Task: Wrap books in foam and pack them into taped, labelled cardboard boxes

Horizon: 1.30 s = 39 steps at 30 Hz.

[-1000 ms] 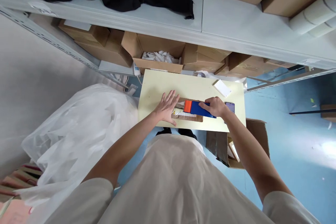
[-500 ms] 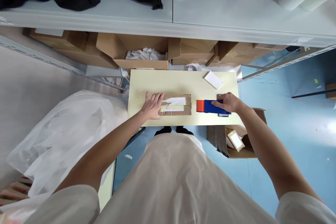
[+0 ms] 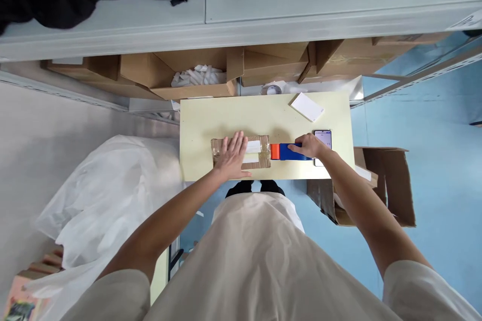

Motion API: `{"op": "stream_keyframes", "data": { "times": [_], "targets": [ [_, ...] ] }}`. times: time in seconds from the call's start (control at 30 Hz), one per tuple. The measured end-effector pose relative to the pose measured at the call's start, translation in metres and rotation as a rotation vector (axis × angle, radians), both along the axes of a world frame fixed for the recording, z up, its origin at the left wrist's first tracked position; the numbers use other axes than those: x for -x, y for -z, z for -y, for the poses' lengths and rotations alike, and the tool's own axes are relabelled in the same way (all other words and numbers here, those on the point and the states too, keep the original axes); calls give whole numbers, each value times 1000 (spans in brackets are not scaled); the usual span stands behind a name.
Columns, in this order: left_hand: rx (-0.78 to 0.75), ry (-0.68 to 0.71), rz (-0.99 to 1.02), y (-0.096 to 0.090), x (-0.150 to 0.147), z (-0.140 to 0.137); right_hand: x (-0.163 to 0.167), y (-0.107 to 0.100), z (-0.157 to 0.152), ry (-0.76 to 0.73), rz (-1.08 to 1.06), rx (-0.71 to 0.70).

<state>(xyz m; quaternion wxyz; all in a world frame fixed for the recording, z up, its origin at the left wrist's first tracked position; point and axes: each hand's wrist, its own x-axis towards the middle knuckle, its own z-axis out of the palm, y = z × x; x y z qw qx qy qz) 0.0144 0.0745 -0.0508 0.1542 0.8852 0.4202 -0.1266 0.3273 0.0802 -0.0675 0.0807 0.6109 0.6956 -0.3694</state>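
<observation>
Parcel (image 3: 265,146): rectangular brown cardboard, clear-taped, beneath and either side of the left grip (image 3: 234,158); likely light, stiff, slick; best held by its edges.
Left grip: spread, palm down.
Right grip (image 3: 308,146): pinching a flat blue-and-orange tool (image 3: 284,152), orange end leftward.

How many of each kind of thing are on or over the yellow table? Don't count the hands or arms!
Cardboard package: 1
Blue-and-orange tape dispenser: 1
Smartphone: 1
Small white box: 1
Total: 4
</observation>
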Motion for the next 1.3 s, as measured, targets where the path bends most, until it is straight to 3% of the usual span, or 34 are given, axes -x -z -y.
{"op": "stream_keyframes", "data": {
  "times": [0.1, 0.2, 0.4, 0.5, 0.6, 0.7, 0.8, 1.1, 1.3],
  "targets": [
    [11, 78, 72, 1, -46, 1, 0, 3, -2, -12, -16, 10],
    [30, 181, 109, 0, -71, -1, 1, 5, -3, -8, -20, 14],
    [45, 180, 134, 0, -70, -4, -31, -1, 5, -13, 8, 33],
    [50, 199, 157, 0, -69, -5, -58, -18, 13, -20, 114, 48],
    [41, 221, 154, -1, -70, -6, -62, -44, 18, -33, 257, 61],
    [18, 223, 140, -3, -70, -6, -41, -63, 17, -73, 357, 57],
    [0, 249, 145, -3, -70, -3, -14, -68, 13, -65, 404, 68],
    [-80, 284, 139, 1, -74, 4, 71, -48, 11, 44, 416, 24],
    [-61, 275, 166, 1, -69, 8, 95, -40, 3, 36, 402, 6]
  ]
}}
